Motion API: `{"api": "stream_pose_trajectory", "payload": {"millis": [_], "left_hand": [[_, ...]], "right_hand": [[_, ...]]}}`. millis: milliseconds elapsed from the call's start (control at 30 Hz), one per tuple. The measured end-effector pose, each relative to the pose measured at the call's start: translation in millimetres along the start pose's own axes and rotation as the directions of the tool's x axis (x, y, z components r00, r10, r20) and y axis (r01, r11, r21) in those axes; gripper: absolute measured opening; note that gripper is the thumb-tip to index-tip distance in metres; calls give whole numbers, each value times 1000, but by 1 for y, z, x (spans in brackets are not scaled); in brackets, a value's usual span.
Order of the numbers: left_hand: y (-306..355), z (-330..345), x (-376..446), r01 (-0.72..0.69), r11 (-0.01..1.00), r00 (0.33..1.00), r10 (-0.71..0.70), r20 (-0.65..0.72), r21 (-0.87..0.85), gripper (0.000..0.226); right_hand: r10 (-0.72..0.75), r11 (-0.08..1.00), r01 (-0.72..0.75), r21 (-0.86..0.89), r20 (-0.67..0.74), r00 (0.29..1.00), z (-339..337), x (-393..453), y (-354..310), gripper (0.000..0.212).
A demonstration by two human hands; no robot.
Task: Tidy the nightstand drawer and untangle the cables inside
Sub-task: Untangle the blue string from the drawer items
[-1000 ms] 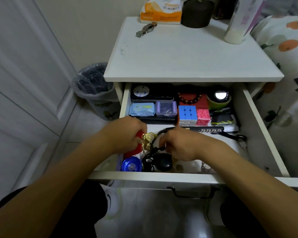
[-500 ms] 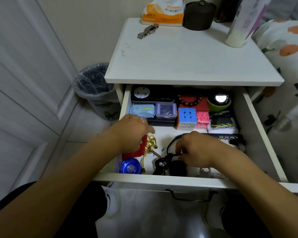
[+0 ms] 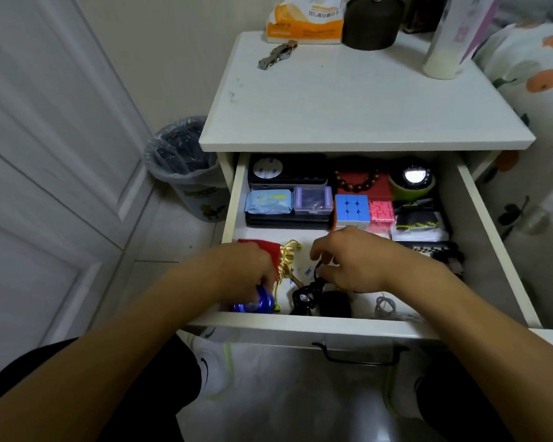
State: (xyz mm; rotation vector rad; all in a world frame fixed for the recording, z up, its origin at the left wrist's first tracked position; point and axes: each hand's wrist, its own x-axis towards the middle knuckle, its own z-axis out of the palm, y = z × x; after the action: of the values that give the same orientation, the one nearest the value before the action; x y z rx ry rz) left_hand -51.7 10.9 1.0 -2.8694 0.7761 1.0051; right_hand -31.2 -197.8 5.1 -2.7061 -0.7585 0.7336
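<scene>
The white nightstand drawer (image 3: 498, 250) stands pulled out. At its front lies a tangled black cable (image 3: 307, 293) joined to a black plug (image 3: 334, 303). My right hand (image 3: 355, 260) rests over the cable's upper end, fingers curled on the cord. My left hand (image 3: 240, 269) is at the front left corner, its fingers closed on a round blue object (image 3: 259, 303), which is blurred. A red pouch with gold trim (image 3: 276, 255) lies just beyond that hand.
The drawer's back rows hold a black box (image 3: 288, 170), a blue packet (image 3: 268, 202), a clear case (image 3: 313, 200), a puzzle cube (image 3: 351, 207), a pink maze cube (image 3: 380, 212) and wooden beads (image 3: 358, 181). A bin (image 3: 182, 167) stands at the left.
My left hand dropped from the red pouch to the blue object at the front corner. My right hand moved back up onto the cable's upper part. The camera shifted slightly.
</scene>
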Motion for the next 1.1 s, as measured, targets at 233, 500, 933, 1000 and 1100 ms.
{"api": "stream_pose_trajectory", "payload": {"millis": [233, 500, 933, 1000, 1100], "left_hand": [[-14, -12, -30, -200, 882, 792, -110, -601, -426, 28], [2, -26, -19, -446, 514, 633, -397, -664, -732, 18], [48, -45, 4, -572, 427, 665, -260, -700, -701, 52], [52, -44, 7, -601, 364, 649, -298, -700, -712, 49], [54, -43, 10, -615, 304, 661, -303, -686, -727, 52]], "right_hand": [[10, 841, 73, 536, -150, 989, -3, 5, -4, 35], [-64, 336, 143, 931, -129, 990, -12, -3, -1, 52], [266, 214, 290, 933, -341, 902, -21, -19, 15, 52], [274, 244, 270, 931, -333, 902, -23, -20, 15, 65], [283, 262, 254, 931, -326, 902, -23, -21, 16, 67]]}}
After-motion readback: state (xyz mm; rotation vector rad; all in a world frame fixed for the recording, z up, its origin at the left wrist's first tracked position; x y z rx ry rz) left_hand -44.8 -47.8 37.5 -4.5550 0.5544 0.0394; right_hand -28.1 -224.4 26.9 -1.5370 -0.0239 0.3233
